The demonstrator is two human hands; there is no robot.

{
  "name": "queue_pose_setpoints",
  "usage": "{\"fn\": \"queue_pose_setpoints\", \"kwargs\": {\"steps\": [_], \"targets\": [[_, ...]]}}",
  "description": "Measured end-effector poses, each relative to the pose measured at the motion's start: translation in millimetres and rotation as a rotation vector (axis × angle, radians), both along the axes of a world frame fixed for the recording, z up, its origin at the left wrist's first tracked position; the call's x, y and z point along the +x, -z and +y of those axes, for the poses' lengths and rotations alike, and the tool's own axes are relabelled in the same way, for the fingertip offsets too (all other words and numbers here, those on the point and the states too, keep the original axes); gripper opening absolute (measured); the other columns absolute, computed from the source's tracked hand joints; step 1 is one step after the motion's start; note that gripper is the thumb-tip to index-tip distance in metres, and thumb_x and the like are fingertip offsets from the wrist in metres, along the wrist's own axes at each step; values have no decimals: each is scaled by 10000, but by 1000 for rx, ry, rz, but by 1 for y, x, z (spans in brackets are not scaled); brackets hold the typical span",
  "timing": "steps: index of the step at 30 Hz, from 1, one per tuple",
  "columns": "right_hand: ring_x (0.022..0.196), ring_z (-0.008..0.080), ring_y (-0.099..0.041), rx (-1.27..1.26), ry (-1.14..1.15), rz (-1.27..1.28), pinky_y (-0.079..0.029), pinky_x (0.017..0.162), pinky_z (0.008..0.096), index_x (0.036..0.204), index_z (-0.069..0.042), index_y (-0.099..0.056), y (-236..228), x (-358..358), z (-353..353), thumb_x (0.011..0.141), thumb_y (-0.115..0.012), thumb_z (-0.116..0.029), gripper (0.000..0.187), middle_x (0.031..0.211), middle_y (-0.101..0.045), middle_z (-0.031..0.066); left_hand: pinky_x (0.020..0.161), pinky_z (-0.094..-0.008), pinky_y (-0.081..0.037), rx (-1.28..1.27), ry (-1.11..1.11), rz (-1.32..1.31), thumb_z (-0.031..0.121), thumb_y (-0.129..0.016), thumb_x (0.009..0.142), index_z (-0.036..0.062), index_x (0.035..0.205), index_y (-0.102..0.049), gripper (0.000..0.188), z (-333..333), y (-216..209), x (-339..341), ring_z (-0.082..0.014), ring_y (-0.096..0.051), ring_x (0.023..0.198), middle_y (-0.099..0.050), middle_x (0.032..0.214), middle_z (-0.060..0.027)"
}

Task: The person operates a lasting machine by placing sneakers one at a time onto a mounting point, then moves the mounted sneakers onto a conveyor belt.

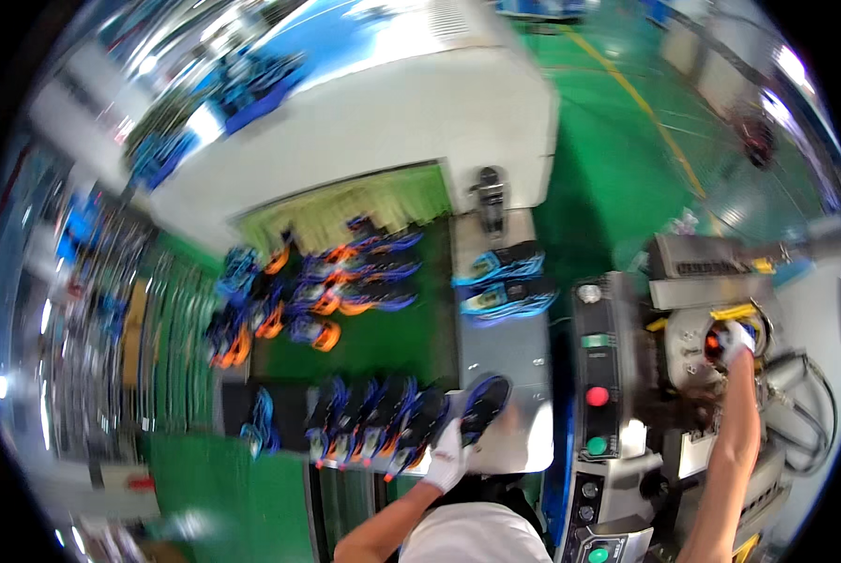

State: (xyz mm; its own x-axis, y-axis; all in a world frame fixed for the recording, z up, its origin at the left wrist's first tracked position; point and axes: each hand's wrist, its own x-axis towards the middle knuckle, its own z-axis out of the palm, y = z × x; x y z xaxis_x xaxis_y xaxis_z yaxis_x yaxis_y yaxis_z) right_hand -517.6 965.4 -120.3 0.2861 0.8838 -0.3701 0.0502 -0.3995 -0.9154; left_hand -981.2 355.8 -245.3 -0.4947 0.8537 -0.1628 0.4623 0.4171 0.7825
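Observation:
My left hand, in a white glove, grips the near end of a dark shoe with a blue sole edge at the front of the bench. Beside it, to the left, a row of dark shoes with blue and orange parts stands along the black strip. Far to the right, my gloved right hand reaches into the machine. Its fingers close on a dark shoe with orange and blue patches, partly hidden by the hand and blurred.
Two light-blue and black shoes lie on the grey bench top. More orange and blue shoes stand beyond the front row. A control panel with red and green buttons separates bench and machine. Hoses loop at the far right.

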Motion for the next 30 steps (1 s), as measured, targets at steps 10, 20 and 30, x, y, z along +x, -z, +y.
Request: {"fn": "queue_pose_setpoints", "kwargs": {"steps": [10,20,30], "targets": [[1577,338,-196,537,-642,-1286,-147,1293,429,1625,-3,-206,30,-230,-405,991,-640,-225,801,1687,-200,255,1104,-435,-470,272,-276,28,115,-687,949,-50,1483,-412,623,-106,-65,-172,-352,-560,1329,-521,1452,-256],[1169,339,-555,315,-657,-1124,-431,1018,398,1542,32,-360,23,-259,-468,781,-768,-117,876,1330,-562,242,1010,-547,-465,-216,-517,537,371,-720,929,54,1458,-494,657,-130,15,-471,-460,-554,1230,-572,1359,-253],[1304,251,-574,-78,-681,-722,-441,1112,379,1548,49,-377,0,-378,-585,858,-774,-42,802,1472,-549,223,550,-316,-412,241,-729,-157,393,-406,1120,26,917,-704,514,-132,-33,-520,-101,-496,586,-614,733,-24]]}}
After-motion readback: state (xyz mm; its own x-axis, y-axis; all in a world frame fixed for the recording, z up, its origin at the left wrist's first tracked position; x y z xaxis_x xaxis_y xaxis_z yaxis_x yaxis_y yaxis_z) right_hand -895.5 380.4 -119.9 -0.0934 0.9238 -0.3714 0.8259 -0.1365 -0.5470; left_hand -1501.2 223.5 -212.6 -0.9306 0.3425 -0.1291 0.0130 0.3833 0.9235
